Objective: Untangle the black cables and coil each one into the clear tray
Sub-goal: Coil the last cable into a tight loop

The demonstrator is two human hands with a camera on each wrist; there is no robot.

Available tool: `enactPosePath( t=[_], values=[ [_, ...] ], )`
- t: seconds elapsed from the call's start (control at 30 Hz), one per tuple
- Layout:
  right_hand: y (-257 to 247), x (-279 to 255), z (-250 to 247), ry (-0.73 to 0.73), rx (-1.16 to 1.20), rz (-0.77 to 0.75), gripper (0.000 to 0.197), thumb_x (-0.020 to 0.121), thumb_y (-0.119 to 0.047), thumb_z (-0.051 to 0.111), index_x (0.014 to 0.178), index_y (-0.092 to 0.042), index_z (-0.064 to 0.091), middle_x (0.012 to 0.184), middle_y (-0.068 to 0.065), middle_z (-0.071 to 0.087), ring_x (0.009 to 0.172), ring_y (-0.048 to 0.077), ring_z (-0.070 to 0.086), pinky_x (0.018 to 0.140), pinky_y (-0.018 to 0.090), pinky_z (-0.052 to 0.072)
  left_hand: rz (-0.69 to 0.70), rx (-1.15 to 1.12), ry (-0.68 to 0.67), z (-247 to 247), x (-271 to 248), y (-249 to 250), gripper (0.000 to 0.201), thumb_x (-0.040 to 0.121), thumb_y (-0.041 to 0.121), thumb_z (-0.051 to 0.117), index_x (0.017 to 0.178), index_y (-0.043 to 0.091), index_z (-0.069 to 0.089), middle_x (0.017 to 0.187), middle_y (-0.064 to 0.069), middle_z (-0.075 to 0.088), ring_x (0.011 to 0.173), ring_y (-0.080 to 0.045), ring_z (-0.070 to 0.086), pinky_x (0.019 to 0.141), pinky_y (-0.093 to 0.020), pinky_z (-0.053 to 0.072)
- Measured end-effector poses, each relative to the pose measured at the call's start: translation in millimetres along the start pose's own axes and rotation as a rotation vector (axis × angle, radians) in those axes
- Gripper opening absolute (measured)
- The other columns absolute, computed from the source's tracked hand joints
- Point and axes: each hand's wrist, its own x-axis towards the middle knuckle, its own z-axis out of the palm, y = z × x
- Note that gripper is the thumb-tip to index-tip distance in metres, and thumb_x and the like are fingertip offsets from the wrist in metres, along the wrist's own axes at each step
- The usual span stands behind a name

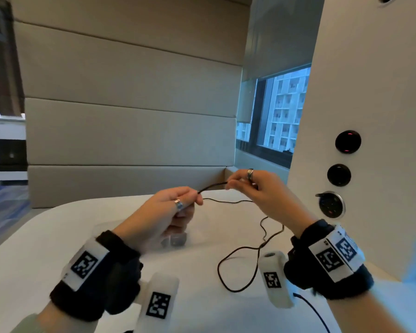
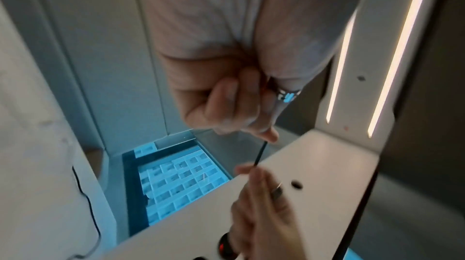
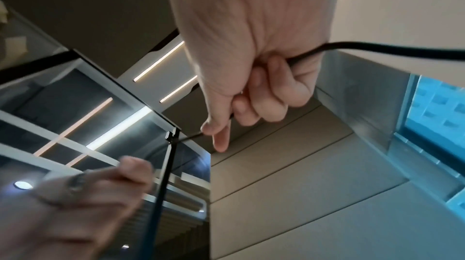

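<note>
Both hands are raised above the white table [image 1: 58, 236], each clamped on the same black cable [image 1: 213, 186]: the left hand [image 1: 163, 212] pinches it between thumb and curled fingers, and the right hand [image 1: 257, 191] pinches it a little farther along, so that a short length runs nearly taut between them. The right wrist view shows the cable passing on through the right hand's curled fingers [image 3: 266, 93] and out past the palm. The rest of the cable drops to the table below the right hand, where it wanders in loose bends and closes into one open loop [image 1: 238, 267] near the right wrist; a thinner black strand [image 1: 226, 201] trails across the table just below the hands, and whether it is the same cable or a second one cannot be told. Something clear and faint, perhaps the tray [image 1: 178, 240], lies on the table under the left hand, but it is too blurred to make out, and no coil shows in it. Judged from this, the work is early: a cable is being drawn out straight, nothing looks coiled or stowed, and the loop on the table, the coiling and the placing remain.
</note>
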Motion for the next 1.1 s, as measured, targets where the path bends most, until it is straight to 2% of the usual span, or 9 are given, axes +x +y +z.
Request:
enactPosePath(
  t=[0.13, 0.23, 0.4, 0.57, 0.73, 0.83, 0.93, 1.0, 1.1],
  values=[
    [38, 6, -2, 0.28, -0.212, 0.201, 0.025, 0.097, -0.038, 0.043, 0.079, -0.033, 0.058, 0.055, -0.012, 0.052, 0.053, 0.003, 0.051, 0.049, 0.016, 0.03, 0.035, -0.335, 0.058, -29, -6, 9, 0.019, 0.082, 0.03, 0.046, 0.072, 0.014, 0.047, 0.046, 0.011, 0.021, 0.036, -0.004, 0.018, 0.042, -0.02, 0.013],
    [48, 8, 15, 0.27, -0.186, 0.247, 0.025, 0.096, -0.046, 0.04, 0.082, -0.034, 0.058, 0.067, -0.01, 0.061, 0.066, 0.014, 0.055, 0.056, 0.028, 0.036, 0.111, -0.483, 0.122, -39, -2, 10, 0.021, 0.085, 0.029, 0.044, 0.074, 0.014, 0.054, 0.045, 0.007, 0.028, 0.037, -0.007, 0.027, 0.04, -0.019, 0.027],
    [10, 4, 59, -0.164, -0.309, -0.007, 0.03, 0.094, -0.052, 0.039, 0.093, -0.036, 0.065, 0.081, -0.013, 0.064, 0.071, 0.005, 0.049, 0.066, 0.028, 0.041, 0.237, -0.644, 0.131, -42, 2, 6, 0.036, 0.091, 0.025, 0.039, 0.1, 0.012, 0.071, 0.082, 0.002, 0.072, 0.064, -0.011, 0.066, 0.064, -0.024, 0.057],
    [-35, -6, 59, -0.65, -0.022, -0.113, 0.022, 0.092, -0.038, 0.055, 0.096, -0.025, 0.072, 0.065, -0.03, 0.058, 0.063, -0.004, 0.05, 0.06, 0.009, 0.034, 0.295, -0.4, 0.254, -49, 10, -2, 0.034, 0.101, 0.017, 0.027, 0.106, 0.01, 0.06, 0.114, -0.007, 0.068, 0.11, -0.019, 0.063, 0.095, -0.033, 0.05],
    [-40, -4, 31, -0.258, 0.088, -0.242, 0.021, 0.089, -0.04, 0.058, 0.079, -0.026, 0.069, 0.074, -0.008, 0.067, 0.062, 0.007, 0.055, 0.06, 0.021, 0.041, 0.309, 0.644, 0.229, -44, 9, -25, 0.025, 0.1, 0.013, 0.035, 0.099, 0.02, 0.059, 0.089, 0.007, 0.068, 0.08, -0.002, 0.063, 0.076, -0.019, 0.05],
    [-20, 3, 29, 0.179, 0.018, -0.24, 0.024, 0.084, -0.043, 0.057, 0.079, -0.024, 0.07, 0.073, -0.011, 0.063, 0.069, 0.008, 0.057, 0.066, 0.027, 0.045, 0.142, 0.388, -0.021, -31, 2, -21, 0.026, 0.098, 0.013, 0.037, 0.088, 0.009, 0.06, 0.062, 0.0, 0.062, 0.047, -0.015, 0.05, 0.057, -0.023, 0.042],
    [-1, 7, 42, 0.392, -0.022, -0.145, 0.024, 0.087, -0.04, 0.055, 0.088, -0.023, 0.071, 0.08, -0.008, 0.066, 0.074, 0.013, 0.06, 0.065, 0.035, 0.05, 0.057, 0.103, -0.136, -13, -4, -14, 0.034, 0.09, 0.033, 0.047, 0.072, 0.012, 0.066, 0.044, 0.002, 0.045, 0.042, -0.013, 0.03, 0.05, -0.023, 0.025],
    [3, 4, 51, 0.324, -0.195, -0.032, 0.03, 0.092, -0.046, 0.044, 0.1, -0.029, 0.067, 0.091, -0.004, 0.068, 0.084, 0.02, 0.063, 0.069, 0.037, 0.051, 0.068, -0.002, -0.208, -2, -8, -12, 0.038, 0.087, 0.04, 0.045, 0.071, 0.017, 0.071, 0.04, 0.004, 0.04, 0.041, -0.01, 0.027, 0.052, -0.03, 0.017],
    [-5, 0, 69, -0.212, -0.447, 0.08, 0.035, 0.098, -0.046, 0.032, 0.112, -0.03, 0.059, 0.108, 0.003, 0.066, 0.1, 0.027, 0.059, 0.076, 0.033, 0.044, 0.176, -0.089, -0.182, 5, -7, -13, 0.032, 0.089, 0.03, 0.045, 0.086, 0.014, 0.073, 0.048, -0.001, 0.052, 0.037, -0.008, 0.035, 0.051, -0.033, 0.018]
  ],
)
